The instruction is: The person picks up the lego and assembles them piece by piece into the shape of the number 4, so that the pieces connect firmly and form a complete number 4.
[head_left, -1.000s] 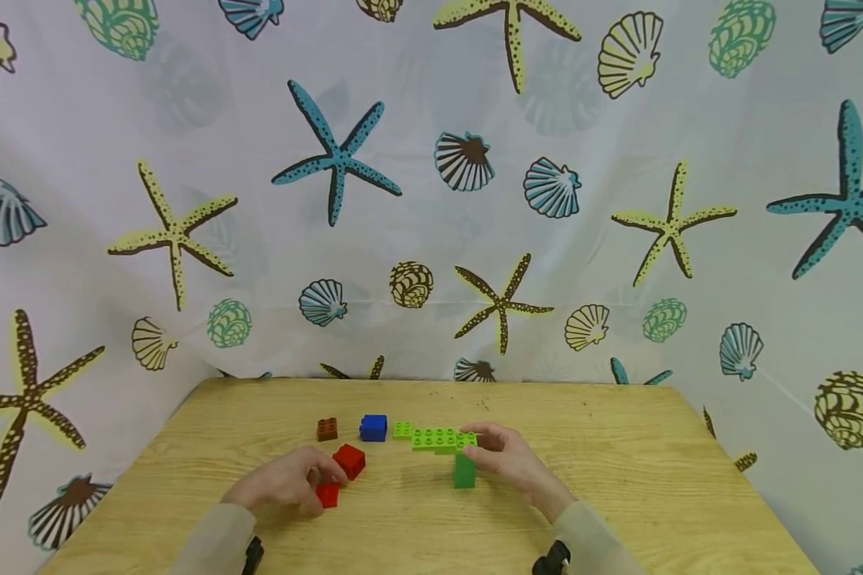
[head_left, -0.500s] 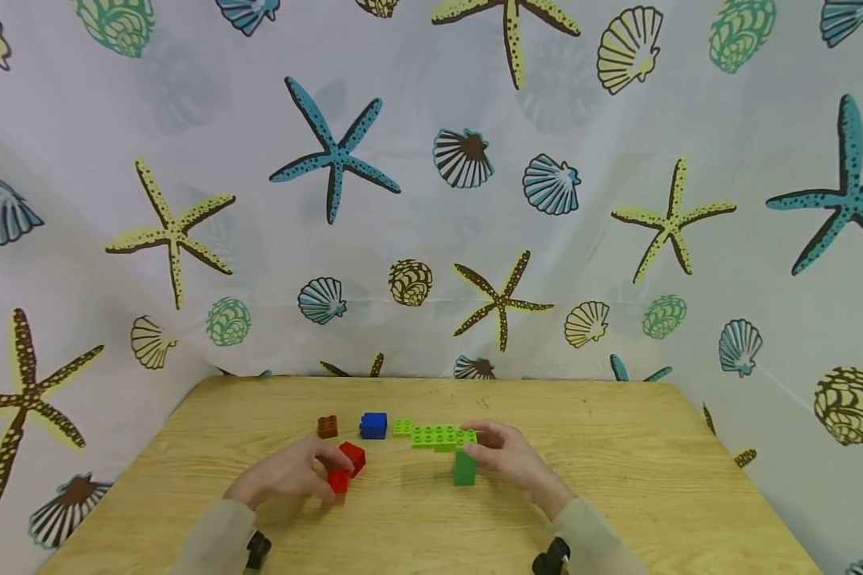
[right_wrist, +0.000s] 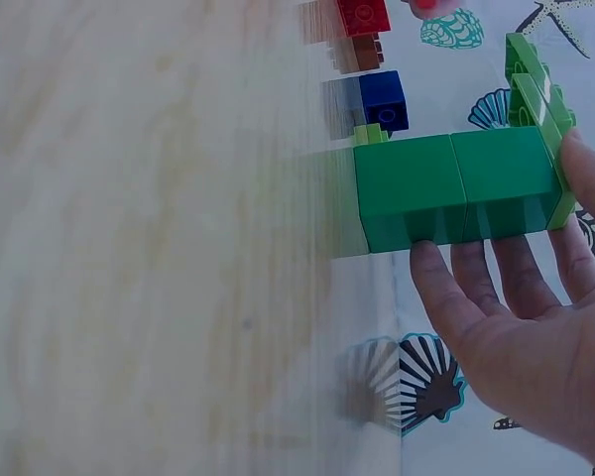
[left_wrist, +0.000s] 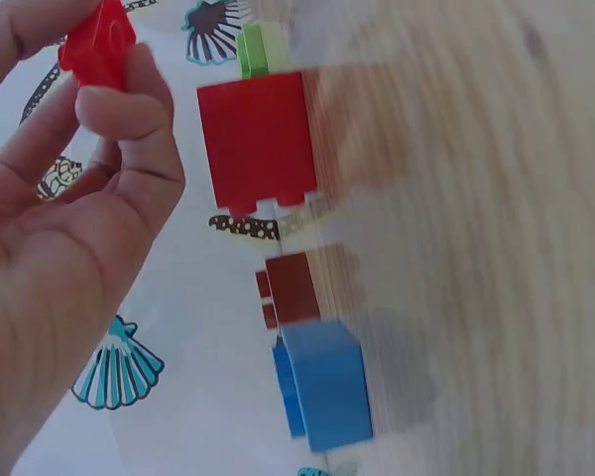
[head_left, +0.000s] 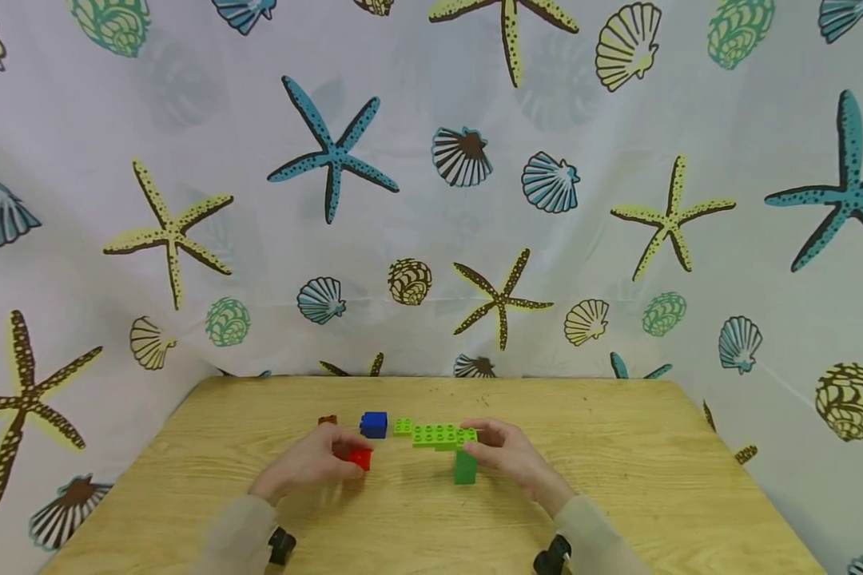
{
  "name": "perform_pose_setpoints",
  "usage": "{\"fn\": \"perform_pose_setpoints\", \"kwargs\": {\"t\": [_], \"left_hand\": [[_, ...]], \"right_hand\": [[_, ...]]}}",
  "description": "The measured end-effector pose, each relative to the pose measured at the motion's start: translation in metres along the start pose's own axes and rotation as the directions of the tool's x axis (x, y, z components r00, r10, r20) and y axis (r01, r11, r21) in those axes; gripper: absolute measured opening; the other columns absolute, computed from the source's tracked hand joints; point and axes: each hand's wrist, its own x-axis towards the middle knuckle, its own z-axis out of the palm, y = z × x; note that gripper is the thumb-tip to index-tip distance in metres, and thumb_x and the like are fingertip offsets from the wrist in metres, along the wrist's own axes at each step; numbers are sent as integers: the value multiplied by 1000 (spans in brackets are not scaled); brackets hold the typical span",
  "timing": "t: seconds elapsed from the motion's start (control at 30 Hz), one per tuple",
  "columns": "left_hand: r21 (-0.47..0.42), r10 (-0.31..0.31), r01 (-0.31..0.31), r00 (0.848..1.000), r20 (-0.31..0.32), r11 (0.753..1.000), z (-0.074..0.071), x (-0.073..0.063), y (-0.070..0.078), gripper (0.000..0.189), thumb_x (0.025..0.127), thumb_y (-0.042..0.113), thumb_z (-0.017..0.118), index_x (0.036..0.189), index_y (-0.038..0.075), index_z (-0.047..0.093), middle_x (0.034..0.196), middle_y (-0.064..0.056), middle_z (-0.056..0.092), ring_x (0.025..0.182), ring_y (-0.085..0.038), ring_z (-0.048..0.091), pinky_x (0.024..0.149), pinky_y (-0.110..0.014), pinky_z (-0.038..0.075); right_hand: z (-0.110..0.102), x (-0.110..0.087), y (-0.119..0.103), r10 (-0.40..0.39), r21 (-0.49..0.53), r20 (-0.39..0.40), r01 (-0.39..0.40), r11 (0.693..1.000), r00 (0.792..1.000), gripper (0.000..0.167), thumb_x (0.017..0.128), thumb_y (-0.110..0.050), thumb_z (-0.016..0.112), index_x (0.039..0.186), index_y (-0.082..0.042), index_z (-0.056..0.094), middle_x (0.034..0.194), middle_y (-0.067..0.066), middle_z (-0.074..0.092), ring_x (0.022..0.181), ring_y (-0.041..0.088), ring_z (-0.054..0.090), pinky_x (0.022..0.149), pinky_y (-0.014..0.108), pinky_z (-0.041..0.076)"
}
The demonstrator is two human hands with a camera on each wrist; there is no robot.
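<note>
My left hand (head_left: 316, 463) pinches a small red brick (left_wrist: 99, 45) between thumb and fingers, lifted off the table. A larger red brick (left_wrist: 258, 139) sits on the table close by, mostly hidden behind that hand in the head view. My right hand (head_left: 514, 459) holds an upright stack of two dark green bricks (right_wrist: 461, 188). Light green plates (head_left: 435, 437) cap this stack and jut out to the left. In the right wrist view, fingertips touch the side of the green bricks and the thumb lies against the plates.
Farther back on the wooden table (head_left: 618, 479) are a blue brick (head_left: 374, 425), a brown brick (left_wrist: 294, 288) and a small light green brick (head_left: 403, 426). A patterned cloth (head_left: 417, 224) hangs behind and along the sides.
My left hand has moved right and away from me, lifting the small red brick, and now covers the larger red one and part of the brown brick. The right hand stays on the stack.
</note>
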Motion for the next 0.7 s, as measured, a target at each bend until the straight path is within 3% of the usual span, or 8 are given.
{"fn": "perform_pose_setpoints", "kwargs": {"t": [0.27,0.43,0.7], "left_hand": [[-151,36,-47,997,-69,987,18,13,12,42,88,19,74,125,2,65,112,-13,68,90,-19,63,74,-41,56],[-117,59,-69,994,-88,991,37,22,23,40,88,22,74,123,5,66,108,-8,67,91,-18,60,71,-32,52],[-107,41,-63,980,-193,992,54,32,30,41,85,20,77,123,8,67,108,-6,67,88,-18,61,73,-29,53]], "right_hand": [[0,0,-1,0,8,0,0,1000,1000,52,93,-32,67,140,-12,53,134,11,56,118,19,56,100,45,50],[0,1,0,-4,7,-6,4,1000,1000,50,94,-32,67,139,-14,55,135,12,56,119,20,56,100,46,50],[1,2,2,-12,16,-10,12,1000,1000,49,93,-30,68,137,-13,56,128,10,60,110,15,59,97,44,51]]}}
